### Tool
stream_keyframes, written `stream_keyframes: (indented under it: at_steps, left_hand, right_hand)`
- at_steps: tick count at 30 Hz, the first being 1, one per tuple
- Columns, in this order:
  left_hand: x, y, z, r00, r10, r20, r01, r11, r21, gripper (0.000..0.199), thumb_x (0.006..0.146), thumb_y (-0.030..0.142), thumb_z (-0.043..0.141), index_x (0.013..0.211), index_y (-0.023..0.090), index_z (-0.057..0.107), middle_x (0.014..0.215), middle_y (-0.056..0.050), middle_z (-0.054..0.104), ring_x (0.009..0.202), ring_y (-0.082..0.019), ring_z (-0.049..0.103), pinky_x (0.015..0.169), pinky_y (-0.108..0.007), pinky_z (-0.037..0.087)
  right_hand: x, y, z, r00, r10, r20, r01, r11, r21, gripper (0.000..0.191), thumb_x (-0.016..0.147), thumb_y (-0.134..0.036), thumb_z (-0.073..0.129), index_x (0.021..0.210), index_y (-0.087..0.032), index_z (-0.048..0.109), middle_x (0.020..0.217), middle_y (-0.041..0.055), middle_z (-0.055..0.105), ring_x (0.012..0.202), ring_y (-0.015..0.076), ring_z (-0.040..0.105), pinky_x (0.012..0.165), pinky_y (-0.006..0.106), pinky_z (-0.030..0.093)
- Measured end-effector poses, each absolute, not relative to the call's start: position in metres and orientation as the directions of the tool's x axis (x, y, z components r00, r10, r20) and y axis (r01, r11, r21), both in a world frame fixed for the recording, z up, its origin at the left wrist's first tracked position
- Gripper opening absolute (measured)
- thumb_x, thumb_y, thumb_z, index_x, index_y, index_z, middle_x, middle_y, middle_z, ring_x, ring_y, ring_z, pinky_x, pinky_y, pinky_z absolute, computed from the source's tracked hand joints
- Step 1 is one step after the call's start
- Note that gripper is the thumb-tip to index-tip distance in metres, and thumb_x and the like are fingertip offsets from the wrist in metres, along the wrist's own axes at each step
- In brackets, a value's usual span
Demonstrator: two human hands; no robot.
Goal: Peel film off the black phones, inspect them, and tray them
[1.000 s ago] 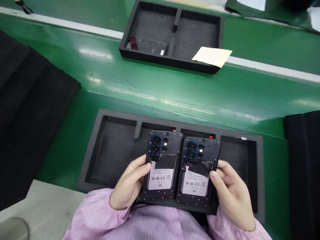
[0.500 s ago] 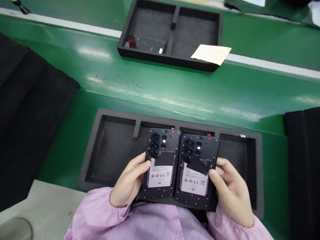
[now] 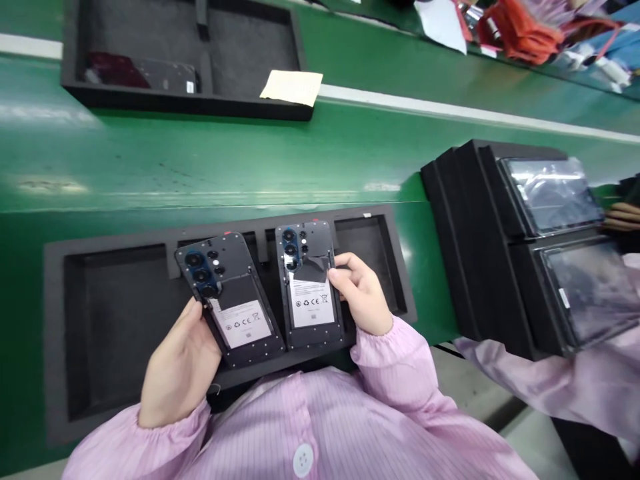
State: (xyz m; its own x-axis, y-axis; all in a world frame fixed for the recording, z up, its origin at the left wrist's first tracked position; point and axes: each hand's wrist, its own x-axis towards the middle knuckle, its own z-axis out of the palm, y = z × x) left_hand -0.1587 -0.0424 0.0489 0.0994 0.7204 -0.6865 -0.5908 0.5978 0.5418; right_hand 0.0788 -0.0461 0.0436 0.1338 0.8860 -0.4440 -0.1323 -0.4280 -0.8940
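My left hand grips the left edge of an open-backed phone, thumb on its side near the camera lenses. A second open-backed phone is held by its right edge between the thumb and fingers of my right hand. Both show a rear camera strip, small screws and a white battery label. The left phone leans to the left, and the right one is nearly straight. They are over a black foam tray with several compartments, their lower ends close together.
At the back left, another black tray holds a dark phone part and a yellow paper on its rim. On the right stand stacked black trays with film-covered phones. Another person's sleeve and hand are beside them.
The view has swung to the right, bringing the stacked trays and another person into sight. The left phone has tilted left, and a gap has opened between the two phones' tops.
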Motion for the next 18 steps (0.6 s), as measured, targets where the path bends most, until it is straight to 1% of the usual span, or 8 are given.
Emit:
stream_keyframes:
  at_steps: [3,5,9,11,13,15,16,18]
  left_hand:
    - [-0.159,-0.042,0.049,0.095,0.754,-0.650,-0.632,0.550,0.546,0.028,0.089,0.036,0.061,0.111,0.022,0.070,0.115,-0.007,0.074,0.114,-0.032,0.066,0.098,-0.047,0.058]
    - [-0.160,-0.042,0.048,0.109,0.771,-0.628,-0.644,0.536,0.546,0.028,0.086,0.040,0.065,0.105,0.022,0.071,0.112,-0.009,0.074,0.111,-0.033,0.067,0.094,-0.046,0.060]
    - [-0.162,-0.044,0.046,0.084,0.792,-0.605,-0.649,0.504,0.570,0.035,0.075,0.046,0.077,0.099,0.021,0.071,0.106,-0.007,0.073,0.098,-0.029,0.068,0.083,-0.040,0.062]
    - [-0.162,-0.046,0.044,0.032,0.790,-0.612,-0.636,0.489,0.597,0.047,0.064,0.048,0.086,0.100,0.021,0.072,0.100,-0.005,0.072,0.090,-0.025,0.067,0.077,-0.034,0.062]
    - [-0.163,-0.047,0.043,-0.020,0.790,-0.613,-0.620,0.471,0.628,0.065,0.051,0.052,0.093,0.104,0.020,0.072,0.093,-0.004,0.070,0.080,-0.020,0.064,0.068,-0.028,0.061]
    - [-0.163,-0.047,0.043,-0.023,0.808,-0.588,-0.609,0.455,0.649,0.085,0.040,0.059,0.095,0.111,0.021,0.071,0.087,-0.001,0.066,0.068,-0.014,0.058,0.057,-0.024,0.056]
    - [-0.163,-0.047,0.044,-0.002,0.823,-0.567,-0.609,0.449,0.654,0.092,0.037,0.063,0.094,0.116,0.021,0.070,0.085,0.000,0.063,0.063,-0.011,0.053,0.052,-0.022,0.053]
    - [-0.161,-0.046,0.046,0.064,0.851,-0.521,-0.626,0.441,0.643,0.099,0.037,0.064,0.094,0.123,0.022,0.068,0.082,0.002,0.058,0.056,-0.007,0.045,0.048,-0.020,0.047]
  right_hand:
    - [0.078,-0.047,0.042,0.123,0.900,-0.417,-0.128,-0.403,-0.906,0.043,0.076,-0.055,0.075,0.092,-0.021,0.055,0.057,-0.0075,0.057,0.049,0.0101,0.052,0.051,0.024,0.045]
    - [0.078,-0.047,0.042,0.122,0.907,-0.403,-0.125,-0.388,-0.913,0.042,0.077,-0.054,0.075,0.092,-0.021,0.055,0.057,-0.0074,0.057,0.049,0.0100,0.052,0.051,0.024,0.045]
    - [0.078,-0.048,0.042,0.121,0.919,-0.374,-0.115,-0.361,-0.925,0.038,0.078,-0.051,0.073,0.092,-0.020,0.055,0.055,-0.0083,0.055,0.048,0.0092,0.050,0.050,0.023,0.042]
    - [0.077,-0.048,0.041,0.127,0.930,-0.344,-0.100,-0.333,-0.938,0.035,0.078,-0.049,0.071,0.091,-0.020,0.055,0.055,-0.0078,0.056,0.049,0.0092,0.050,0.049,0.022,0.041]
    - [0.075,-0.048,0.041,0.160,0.944,-0.289,-0.050,-0.285,-0.957,0.031,0.079,-0.046,0.069,0.089,-0.020,0.055,0.057,-0.0064,0.059,0.049,0.0095,0.052,0.049,0.022,0.042]
    - [0.070,-0.048,0.045,0.216,0.957,-0.194,0.079,-0.215,-0.973,0.025,0.081,-0.041,0.067,0.089,-0.020,0.055,0.058,-0.0052,0.062,0.048,0.0095,0.054,0.050,0.022,0.042]
    - [0.066,-0.047,0.048,0.240,0.962,-0.132,0.166,-0.175,-0.970,0.022,0.082,-0.038,0.066,0.089,-0.020,0.056,0.058,-0.0050,0.063,0.048,0.0094,0.054,0.050,0.022,0.043]
    - [0.057,-0.047,0.060,0.246,0.969,-0.010,0.323,-0.091,-0.942,0.016,0.084,-0.033,0.065,0.089,-0.020,0.056,0.056,-0.0057,0.062,0.046,0.0092,0.055,0.050,0.021,0.042]
